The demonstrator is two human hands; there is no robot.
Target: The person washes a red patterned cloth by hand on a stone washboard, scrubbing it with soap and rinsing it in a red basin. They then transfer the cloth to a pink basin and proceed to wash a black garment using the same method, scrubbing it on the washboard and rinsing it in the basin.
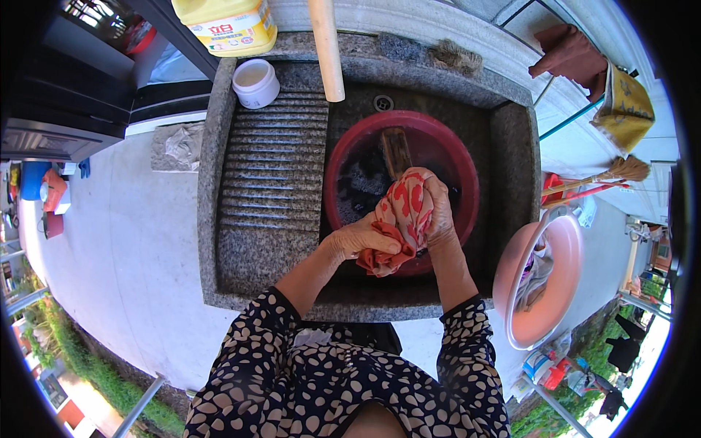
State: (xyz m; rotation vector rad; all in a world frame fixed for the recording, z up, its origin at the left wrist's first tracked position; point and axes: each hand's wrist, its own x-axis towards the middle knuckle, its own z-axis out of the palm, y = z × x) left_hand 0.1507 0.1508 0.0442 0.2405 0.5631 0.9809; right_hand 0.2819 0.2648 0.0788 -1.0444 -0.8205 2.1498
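Observation:
Over a dark red basin point(467, 146) in a stone sink, I hold a bunched cloth point(405, 208) with red and beige patterns and a plain rust-red part. My left hand point(363, 237) is closed round its lower left end. The fingers of my right hand point(439, 212) wrap the upper right side. Soapy water point(358, 182) fills the basin, and dark fabric seems to lie in it, too dim to make out. A wooden brush or block point(396, 152) rests in the basin just beyond the cloth.
Left of the basin is a ridged stone washboard point(274, 160), with a white tub point(255, 83) at its far corner. A yellow detergent jug point(226, 28) and a wooden pole point(326, 47) stand behind. To the right are a pink basin point(562, 292) holding clothes and a broom point(621, 170).

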